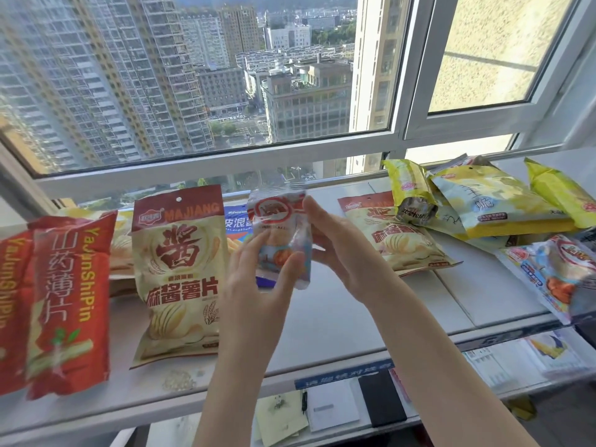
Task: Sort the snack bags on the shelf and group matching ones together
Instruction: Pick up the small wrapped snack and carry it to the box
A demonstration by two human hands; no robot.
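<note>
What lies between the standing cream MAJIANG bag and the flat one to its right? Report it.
Head view: a blue bag at the back; in front, the small white bag gripped by the left hand, right hand against its edge.

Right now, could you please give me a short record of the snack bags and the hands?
held: white-and-blue bag, above the shelf
left hand: grips its lower part
right hand: straight fingers touch its right edge
shelf left: red bags, upright cream MAJIANG bag, blue bag behind
shelf right: flat cream MAJIANG bag, piled yellow bags, matching white-and-blue bag
</note>
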